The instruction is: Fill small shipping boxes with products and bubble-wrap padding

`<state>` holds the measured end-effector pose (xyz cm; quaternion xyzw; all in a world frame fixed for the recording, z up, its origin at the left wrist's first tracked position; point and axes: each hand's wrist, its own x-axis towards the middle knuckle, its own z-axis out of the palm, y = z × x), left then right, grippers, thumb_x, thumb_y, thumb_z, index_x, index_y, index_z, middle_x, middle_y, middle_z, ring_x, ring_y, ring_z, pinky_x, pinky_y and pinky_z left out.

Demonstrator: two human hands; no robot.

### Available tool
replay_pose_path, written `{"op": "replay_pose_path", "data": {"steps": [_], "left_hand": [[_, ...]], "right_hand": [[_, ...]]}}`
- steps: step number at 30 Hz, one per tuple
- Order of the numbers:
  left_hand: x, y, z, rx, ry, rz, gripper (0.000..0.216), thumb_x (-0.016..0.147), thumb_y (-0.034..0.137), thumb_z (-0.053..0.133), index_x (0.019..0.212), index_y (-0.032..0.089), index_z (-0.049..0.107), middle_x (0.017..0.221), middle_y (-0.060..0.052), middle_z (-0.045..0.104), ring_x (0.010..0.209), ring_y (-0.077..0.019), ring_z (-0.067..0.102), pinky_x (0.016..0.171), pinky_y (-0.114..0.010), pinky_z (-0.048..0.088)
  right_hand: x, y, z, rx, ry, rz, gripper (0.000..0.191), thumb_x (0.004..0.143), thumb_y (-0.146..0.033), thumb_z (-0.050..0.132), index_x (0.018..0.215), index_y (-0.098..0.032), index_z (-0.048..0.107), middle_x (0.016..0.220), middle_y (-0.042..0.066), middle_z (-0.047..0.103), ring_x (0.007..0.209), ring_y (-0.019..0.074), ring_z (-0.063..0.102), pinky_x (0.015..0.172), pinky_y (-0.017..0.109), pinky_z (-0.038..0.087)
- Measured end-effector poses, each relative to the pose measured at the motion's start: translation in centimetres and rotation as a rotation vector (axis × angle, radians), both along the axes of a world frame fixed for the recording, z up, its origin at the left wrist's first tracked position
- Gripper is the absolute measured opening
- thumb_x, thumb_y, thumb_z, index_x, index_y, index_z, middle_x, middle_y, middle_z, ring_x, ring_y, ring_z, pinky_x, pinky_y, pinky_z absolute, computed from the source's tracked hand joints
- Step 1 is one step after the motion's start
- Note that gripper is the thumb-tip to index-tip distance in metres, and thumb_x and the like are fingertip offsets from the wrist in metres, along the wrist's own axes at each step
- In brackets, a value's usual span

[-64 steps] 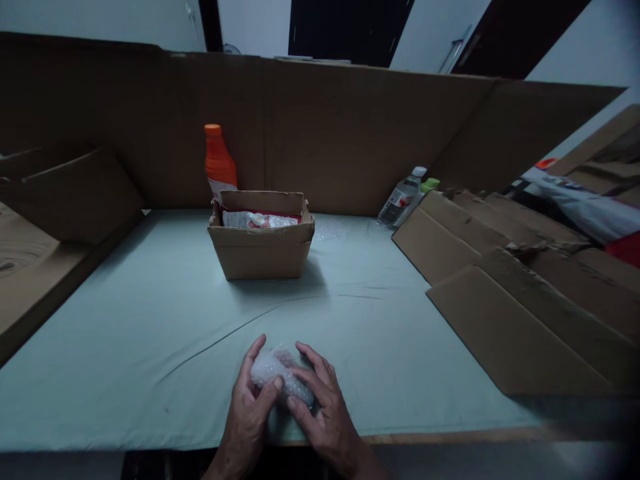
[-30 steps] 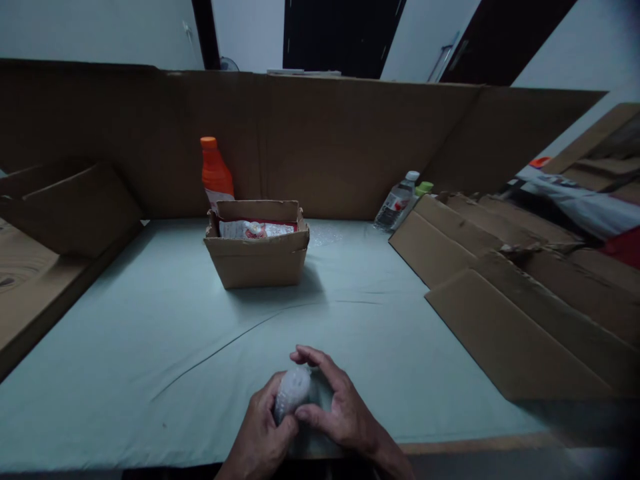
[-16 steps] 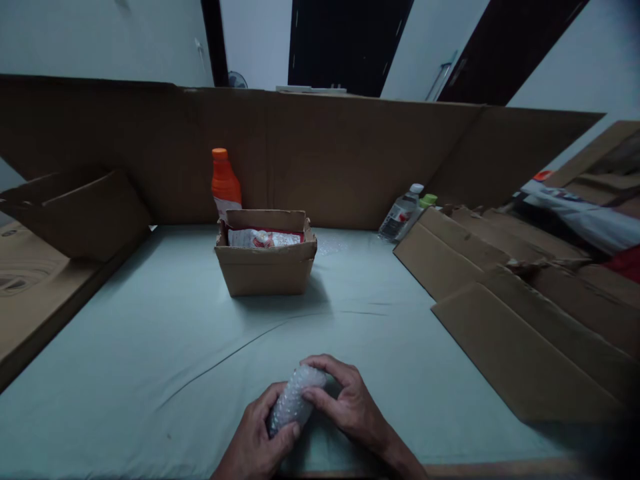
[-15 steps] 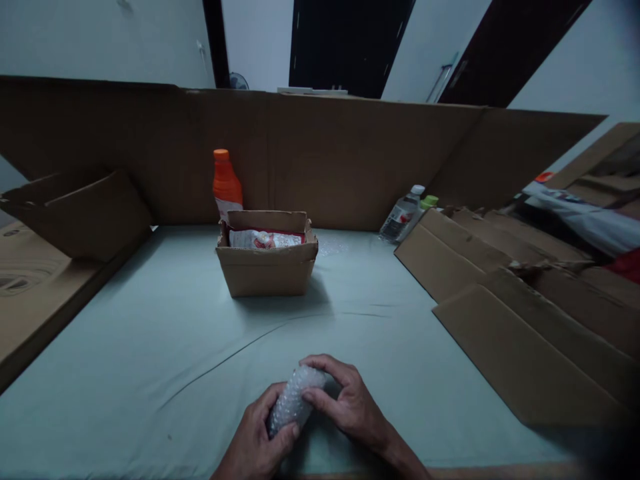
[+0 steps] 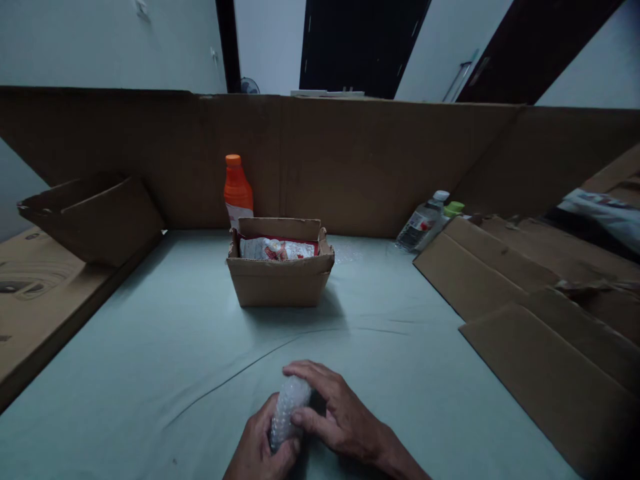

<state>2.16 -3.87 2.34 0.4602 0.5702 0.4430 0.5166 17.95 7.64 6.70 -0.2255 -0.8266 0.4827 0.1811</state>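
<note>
Both hands meet on one bubble-wrap roll at the near side of the cloth-covered desk, where it lies close to the body, probably so that both palms can reach it easily. The left hand is closed around its lower end, thumb pressed on the near face, which seems to make it the steadying grip. The right hand is half open in a loose arch, thumb against the roll's side and fingertips at its top; that lighter hold would suit guiding or smoothing the plastic. Whether the wrap encloses anything cannot be told. Beyond, well apart, stands an open cardboard box, its walls containing a printed packet. An orange bottle stands upright behind it, near the cardboard screen, which likely bounds the work area. A clear plastic bottle tilts beside the right-hand cardboard, perhaps propped there.
</note>
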Motion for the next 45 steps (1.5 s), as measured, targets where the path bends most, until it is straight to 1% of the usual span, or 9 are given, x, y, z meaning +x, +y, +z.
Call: {"op": "replay_pose_path", "data": {"steps": [7, 10, 15, 19, 25, 28, 35, 41, 45], "left_hand": [[0.2, 0.3, -1.0, 0.023, -0.029, 0.008, 0.037, 0.082, 0.039, 0.057, 0.111, 0.015, 0.060, 0.093, -0.006, 0.065, 0.083, -0.0200, 0.058, 0.075, -0.027, 0.046], [0.2, 0.3, -1.6, 0.032, -0.040, 0.021, 0.040, 0.080, 0.041, 0.058, 0.110, 0.015, 0.061, 0.092, -0.006, 0.065, 0.083, -0.0203, 0.058, 0.077, -0.028, 0.046], [-0.8, 0.6, -2.2, 0.011, -0.025, -0.008, 0.045, 0.078, 0.041, 0.062, 0.116, 0.017, 0.061, 0.090, -0.005, 0.065, 0.085, -0.0209, 0.058, 0.077, -0.028, 0.046], [-1.7, 0.9, -2.5, 0.006, -0.057, -0.038, 0.051, 0.080, 0.049, 0.065, 0.119, 0.017, 0.061, 0.092, -0.006, 0.065, 0.083, -0.0192, 0.057, 0.075, -0.027, 0.045], [-1.5, 0.7, -3.5, -0.082, -0.242, 0.203, 0.072, 0.075, 0.065, 0.070, 0.127, 0.018, 0.054, 0.097, -0.007, 0.060, 0.073, -0.0145, 0.056, 0.061, -0.025, 0.044], [-1.3, 0.9, -3.4, -0.089, -0.259, 0.273, 0.078, 0.072, 0.067, 0.072, 0.130, 0.018, 0.052, 0.094, -0.007, 0.059, 0.076, -0.0174, 0.058, 0.060, -0.026, 0.046], [-1.1, 1.7, -1.3, -0.028, -0.222, 0.189, 0.061, 0.076, 0.066, 0.069, 0.112, 0.017, 0.065, 0.100, -0.010, 0.067, 0.089, -0.0221, 0.061, 0.079, -0.031, 0.049], [-1.8, 1.5, -0.8, -0.047, -0.196, 0.212, 0.063, 0.073, 0.067, 0.071, 0.112, 0.017, 0.066, 0.100, -0.010, 0.069, 0.082, -0.0203, 0.062, 0.071, -0.028, 0.049], [-1.6, 1.6, -0.6, -0.035, -0.174, 0.273, 0.066, 0.072, 0.067, 0.072, 0.115, 0.017, 0.065, 0.106, -0.012, 0.069, 0.095, -0.0252, 0.064, 0.078, -0.031, 0.051]], "right_hand": [[-0.3, 0.1, -0.9, -0.071, -0.069, 0.007, 0.063, 0.080, -0.037, 0.070, 0.140, -0.021, 0.055, 0.136, 0.012, 0.061, 0.124, 0.0301, 0.056, 0.108, 0.047, 0.041], [-0.7, 0.1, -1.1, -0.087, 0.000, -0.011, 0.057, 0.077, -0.034, 0.072, 0.132, -0.020, 0.061, 0.125, 0.011, 0.067, 0.113, 0.0277, 0.061, 0.103, 0.042, 0.045], [-0.7, 0.3, -1.2, -0.132, 0.068, -0.184, 0.033, 0.077, -0.030, 0.071, 0.109, -0.019, 0.069, 0.099, 0.006, 0.072, 0.089, 0.0214, 0.064, 0.085, 0.031, 0.050], [-0.1, 1.0, -1.4, -0.181, 0.126, -0.373, 0.030, 0.082, -0.040, 0.067, 0.103, -0.018, 0.068, 0.084, 0.003, 0.067, 0.075, 0.0178, 0.060, 0.071, 0.026, 0.049], [0.3, 2.0, -1.8, -0.333, 0.258, -0.541, 0.040, 0.082, -0.051, 0.069, 0.102, -0.017, 0.065, 0.081, 0.003, 0.062, 0.072, 0.0171, 0.057, 0.065, 0.026, 0.048], [0.1, 2.0, -1.9, -0.359, 0.262, -0.539, 0.042, 0.081, -0.052, 0.070, 0.103, -0.017, 0.065, 0.081, 0.003, 0.061, 0.072, 0.0173, 0.057, 0.065, 0.026, 0.048], [-0.6, 1.1, -2.2, -0.353, 0.218, -0.382, 0.036, 0.084, -0.048, 0.067, 0.102, -0.017, 0.064, 0.080, 0.002, 0.060, 0.072, 0.0165, 0.055, 0.066, 0.026, 0.047], [-0.1, 1.2, -1.9, -0.284, 0.223, -0.437, 0.035, 0.085, -0.048, 0.064, 0.102, -0.017, 0.065, 0.081, 0.002, 0.061, 0.073, 0.0172, 0.056, 0.067, 0.026, 0.047], [0.2, 1.3, -1.9, -0.252, 0.228, -0.462, 0.034, 0.084, -0.047, 0.064, 0.100, -0.017, 0.066, 0.081, 0.003, 0.062, 0.073, 0.0176, 0.056, 0.067, 0.027, 0.047]]}}
